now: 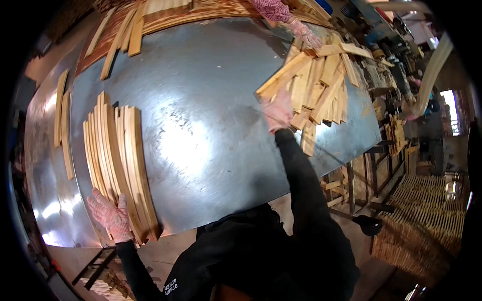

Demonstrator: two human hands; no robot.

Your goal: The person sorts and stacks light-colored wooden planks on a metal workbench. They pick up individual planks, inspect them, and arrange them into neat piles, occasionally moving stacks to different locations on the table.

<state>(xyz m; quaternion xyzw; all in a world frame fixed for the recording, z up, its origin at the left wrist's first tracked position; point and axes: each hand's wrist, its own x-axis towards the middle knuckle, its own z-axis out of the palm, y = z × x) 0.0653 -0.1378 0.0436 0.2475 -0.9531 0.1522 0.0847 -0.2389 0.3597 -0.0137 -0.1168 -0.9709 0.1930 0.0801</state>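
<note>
Leftmost, two thin slats (66, 130) lie lengthwise on the metal table's left section, near the seam; higher up, more loose strips (136, 34) overhang a reddish-brown wooden surface (211, 11) along the far edge, their near ends over the metal.

Next, a row of slats (107, 145) stands close-packed at the table's left, long sides together, far ends uneven, a narrow gap partway across; left hand (111, 218), in a pale pink-white glove, rests at its near left end, fingers and thumb spread apart, thumb over the slats.

Middle: bare grey metal table (216, 90), scuffed, with a bright glare patch; the wearer's dark clothing (241, 251) at the near edge.

Right of centre, right hand (279, 113), same kind of glove, blurred, is at the near left end of a light board (285, 75) on the heap's left side; its fingertips are unclear, so cannot tell whether it pinches the board; the heap of boards (321, 83) lies jumbled, crossing at many angles; a co-worker's gloved hand (305, 35), patterned pink sleeve (271, 10) behind, is at the heap's far side.

Far right, a pale hose (436, 70); below it, a large stack of strips (422, 215) beyond the table.
</note>
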